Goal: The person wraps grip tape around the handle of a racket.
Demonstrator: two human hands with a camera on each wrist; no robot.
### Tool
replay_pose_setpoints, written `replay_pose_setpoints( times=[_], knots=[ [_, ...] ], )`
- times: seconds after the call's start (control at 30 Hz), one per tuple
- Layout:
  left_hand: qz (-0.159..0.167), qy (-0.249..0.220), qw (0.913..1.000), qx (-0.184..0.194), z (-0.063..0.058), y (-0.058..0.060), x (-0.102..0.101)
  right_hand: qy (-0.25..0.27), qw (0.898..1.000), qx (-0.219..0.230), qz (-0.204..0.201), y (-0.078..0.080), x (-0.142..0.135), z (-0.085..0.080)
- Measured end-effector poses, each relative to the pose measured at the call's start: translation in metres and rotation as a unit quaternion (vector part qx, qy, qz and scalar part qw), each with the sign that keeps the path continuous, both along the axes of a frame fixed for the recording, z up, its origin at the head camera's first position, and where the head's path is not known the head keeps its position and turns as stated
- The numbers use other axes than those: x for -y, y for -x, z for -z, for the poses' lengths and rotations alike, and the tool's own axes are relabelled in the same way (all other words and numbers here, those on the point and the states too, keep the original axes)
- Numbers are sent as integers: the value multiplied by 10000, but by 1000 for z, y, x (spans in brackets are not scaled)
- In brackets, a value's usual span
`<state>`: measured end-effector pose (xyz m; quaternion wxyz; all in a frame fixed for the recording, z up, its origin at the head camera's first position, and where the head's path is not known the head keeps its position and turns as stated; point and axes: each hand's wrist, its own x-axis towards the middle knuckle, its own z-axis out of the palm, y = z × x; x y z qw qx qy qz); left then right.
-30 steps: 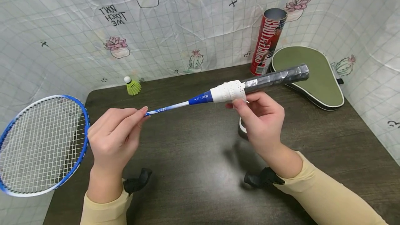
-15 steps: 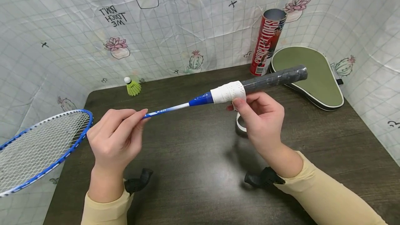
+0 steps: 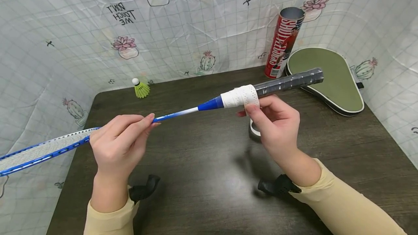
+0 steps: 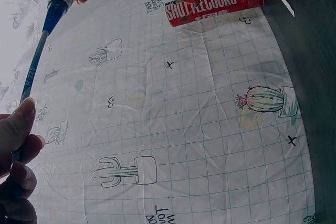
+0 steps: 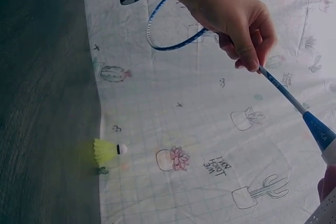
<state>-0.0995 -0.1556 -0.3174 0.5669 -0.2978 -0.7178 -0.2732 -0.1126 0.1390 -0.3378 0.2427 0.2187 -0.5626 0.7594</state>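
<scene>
A blue and white badminton racket [image 3: 209, 103] is held up at a slant above the table, its strung head [image 3: 49, 149] seen almost edge-on at the left. My left hand [image 3: 119, 142] pinches the thin shaft between thumb and fingers. White perforated grip tape [image 3: 237, 96] is wound around the handle's lower part, beside the blue cone. With thumb and fingers my right hand [image 3: 279, 128] pinches this tape just under the handle. A loose loop of tape [image 3: 255, 130] hangs below, partly hidden by that hand. Bare dark handle [image 3: 290, 82] shows beyond the winding.
On the dark table [image 3: 196, 177], a yellow shuttlecock [image 3: 141, 88] lies at the back left. A red shuttlecock tube [image 3: 283, 44] stands at the back right, next to a green paddle case [image 3: 321, 71]. A patterned white cloth [image 3: 183, 28] hangs behind and at both sides.
The racket has rotated about its shaft: its head went from broadly facing the view to nearly edge-on. Both hands keep nearly the same places, still pinching shaft and tape.
</scene>
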Motion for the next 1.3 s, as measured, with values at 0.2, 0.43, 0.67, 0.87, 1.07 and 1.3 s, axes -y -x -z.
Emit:
replay_pose_setpoints(
  times=[0.2, 0.43, 0.67, 0.87, 1.07, 1.3],
  knots=[
    [-13, 89, 9999, 96, -1, -2, 3, -169, 9998, -41, 8, 0, 0, 1],
    [158, 361, 9985, 391, -4, -2, 6, -37, 9992, -53, 401, 3, 2, 4],
    [251, 429, 9979, 408, -4, -2, 7, 36, 9990, -55, 435, 2, 1, 4],
    [289, 327, 9987, 248, -5, -1, 6, 249, 9991, -348, 63, 1, 2, 4],
    [200, 338, 9989, 266, -6, -3, 6, 181, 9991, -170, 356, 3, 2, 4],
    [-230, -53, 9995, 190, -5, -1, 2, 110, 9984, -44, 549, 4, 3, 4]
  ],
)
